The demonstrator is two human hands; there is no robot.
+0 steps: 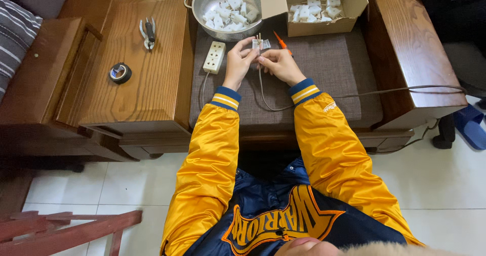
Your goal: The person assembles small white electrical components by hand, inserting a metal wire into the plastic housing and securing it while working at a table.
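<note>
Both hands meet over the grey cushion: left hand (239,59) & right hand (280,63) pinch a small white plug (260,44) w/ grey cord (263,91) trailing toward the body. Orange screwdriver (280,41) lies just past the right fingers. Risk: the tiny plug could slip from the fingertips or the cord tug it loose

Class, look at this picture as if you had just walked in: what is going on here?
A person in a yellow-sleeved jacket sits at a cushioned wooden seat, holding a small white plug part with metal prongs between the left hand and right hand. A grey cable trails from it. Beside the hands lie a white power strip and an orange screwdriver. A metal colander and a cardboard box behind hold more white parts. Pliers and black tape rest on the wooden side table.
</note>
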